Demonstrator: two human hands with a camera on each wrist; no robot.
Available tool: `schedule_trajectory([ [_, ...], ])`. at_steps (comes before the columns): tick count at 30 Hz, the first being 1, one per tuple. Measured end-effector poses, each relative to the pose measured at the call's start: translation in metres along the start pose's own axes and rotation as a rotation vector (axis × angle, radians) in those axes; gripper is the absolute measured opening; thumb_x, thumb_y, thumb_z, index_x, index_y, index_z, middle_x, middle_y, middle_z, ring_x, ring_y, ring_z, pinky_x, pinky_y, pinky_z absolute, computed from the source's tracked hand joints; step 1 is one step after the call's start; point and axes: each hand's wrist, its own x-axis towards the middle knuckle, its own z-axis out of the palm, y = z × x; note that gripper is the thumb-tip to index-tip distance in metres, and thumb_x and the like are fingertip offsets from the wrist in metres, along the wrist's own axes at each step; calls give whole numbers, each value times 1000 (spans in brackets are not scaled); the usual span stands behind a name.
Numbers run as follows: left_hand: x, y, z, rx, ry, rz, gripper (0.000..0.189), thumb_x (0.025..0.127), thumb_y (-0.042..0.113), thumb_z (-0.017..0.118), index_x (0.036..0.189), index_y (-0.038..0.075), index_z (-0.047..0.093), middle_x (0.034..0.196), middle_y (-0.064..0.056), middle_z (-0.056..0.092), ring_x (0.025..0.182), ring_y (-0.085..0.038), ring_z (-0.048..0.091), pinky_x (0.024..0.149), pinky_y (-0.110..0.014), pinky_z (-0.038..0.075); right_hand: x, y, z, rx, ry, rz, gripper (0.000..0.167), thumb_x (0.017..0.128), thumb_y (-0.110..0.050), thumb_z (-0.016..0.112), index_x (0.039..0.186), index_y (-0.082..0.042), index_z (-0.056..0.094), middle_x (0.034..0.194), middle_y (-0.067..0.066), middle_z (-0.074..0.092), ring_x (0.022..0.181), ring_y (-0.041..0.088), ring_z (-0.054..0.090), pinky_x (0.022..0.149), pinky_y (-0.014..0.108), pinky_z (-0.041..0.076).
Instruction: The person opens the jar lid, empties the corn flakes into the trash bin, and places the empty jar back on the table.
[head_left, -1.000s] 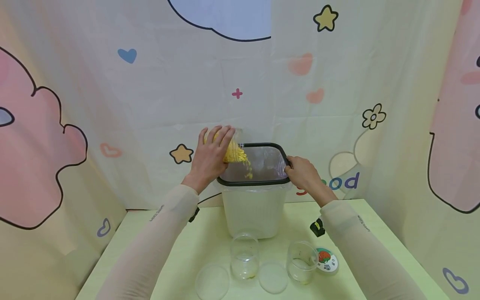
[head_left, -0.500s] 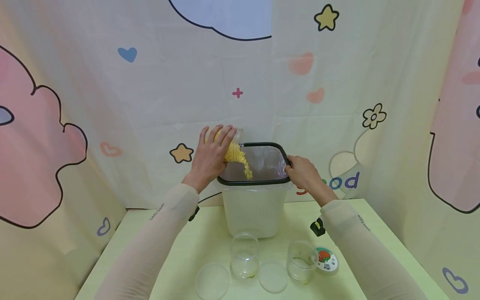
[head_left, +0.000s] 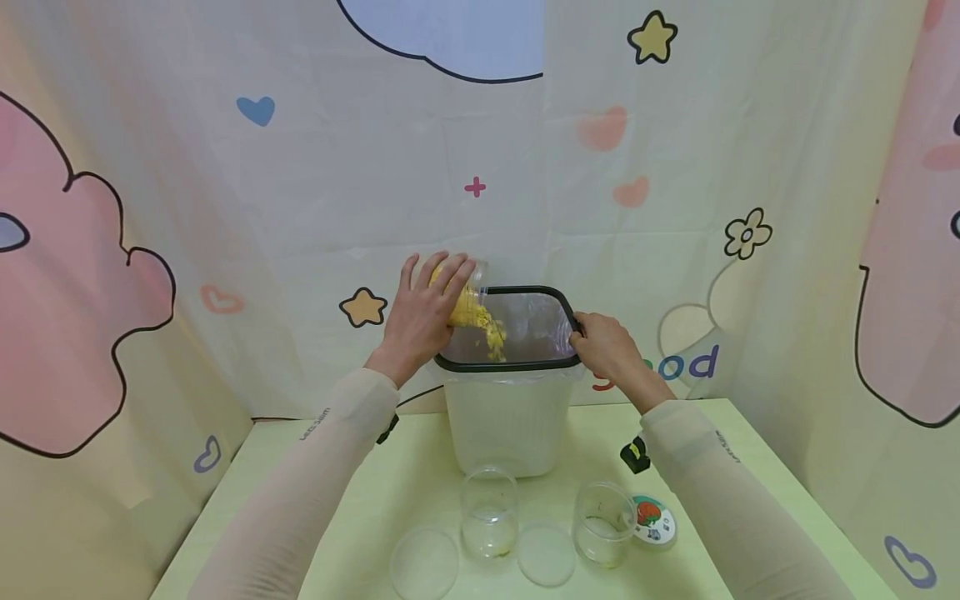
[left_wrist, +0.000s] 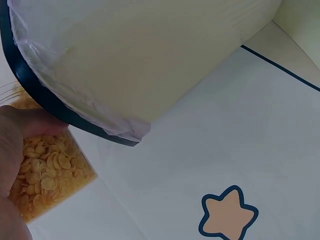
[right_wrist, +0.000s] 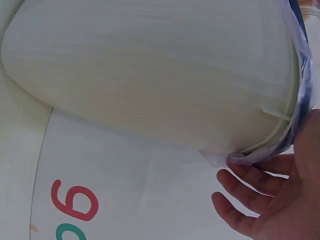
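A clear plastic jar [head_left: 480, 273] of yellow flakes [left_wrist: 50, 170] is tipped over the left side of a trash bin [head_left: 506, 421]. My left hand [head_left: 420, 321] grips the jar from above, fingers curled round it. From its mouth a stream of flakes [head_left: 495, 340] falls into the bin. The bin is pale, with a black rim ring [head_left: 517, 365] and a clear liner bag [head_left: 536, 325] inside. At the right of the rim, my right hand [head_left: 607, 343] pinches the ring and liner; the right wrist view shows its other fingers curled loosely below. The bin's bottom inside is hidden.
Two clear jars [head_left: 489, 521] [head_left: 602, 533] stand in front of the bin on the table [head_left: 360, 508]. Two translucent lids [head_left: 424, 564] [head_left: 546, 555] and a printed round lid [head_left: 654, 521] lie near them. A patterned curtain [head_left: 480, 142] hangs close behind.
Flakes keep falling from the tilted jar, and the stream has thickened since the first frame. Both hands and the bin stay in nearly the same place.
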Motion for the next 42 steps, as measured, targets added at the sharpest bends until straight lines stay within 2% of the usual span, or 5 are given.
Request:
schedule_trajectory([
  [6,0,-1,-1,13,4,14,94,76,23,80,153,18,26,155,-5,35,143,-29,30,121,-56,20,0,0,0,-5,9,-4,47,96,-16,43,139,1,51,128,24,61,100,33,59,83,46,50],
  [18,0,0,-2,40,-11,43,90,79,16,75,153,18,24,156,-4,33,144,-29,29,122,-55,17,0,0,1,11,9,10,48,96,-17,44,140,0,50,127,22,62,95,31,58,79,42,48],
  [23,-1,0,-2,52,-8,51,90,79,16,76,153,19,24,156,-4,32,144,-29,28,121,-55,17,-1,0,0,1,12,11,49,96,-16,44,141,0,49,131,23,60,99,32,58,83,45,49],
  [32,-1,0,-2,61,-14,59,86,80,12,71,153,19,25,157,-3,32,145,-28,28,122,-55,16,-2,1,0,10,12,4,49,95,-16,44,141,1,49,130,24,60,99,33,58,81,45,49],
  [42,1,2,-3,101,-19,76,92,77,16,76,154,20,25,158,-3,31,147,-28,26,123,-54,16,0,1,0,12,10,3,51,95,-16,43,142,2,47,134,25,57,104,34,59,87,48,51],
])
